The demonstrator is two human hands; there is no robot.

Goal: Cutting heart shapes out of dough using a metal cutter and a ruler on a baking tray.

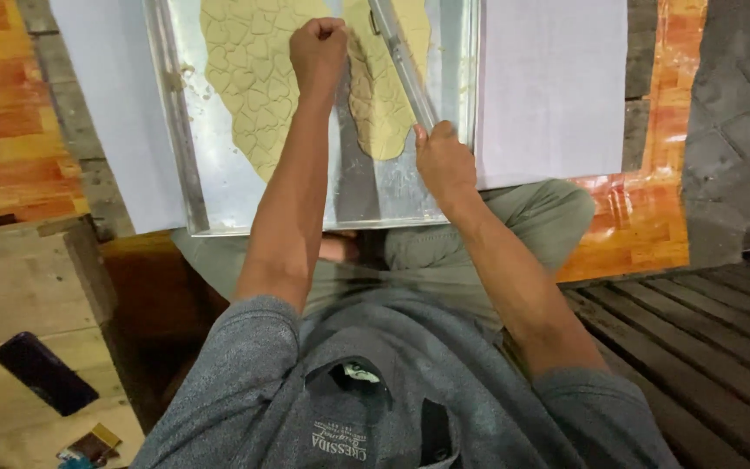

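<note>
Right hand (444,159) gripping metal strip (403,62), left fist (318,48) on dough (253,78)

Moderately bright, even overhead light, warm cast. Soft glare on metal tray (410,187) toward 12 o'clock. Dark shadow between the arms at centre, deeper under wooden bench (19,287) at 8 o'clock. Mild wide-angle stretch at the edges. Slightly soft overall, compression smear on grey shirt (245,391).
</note>
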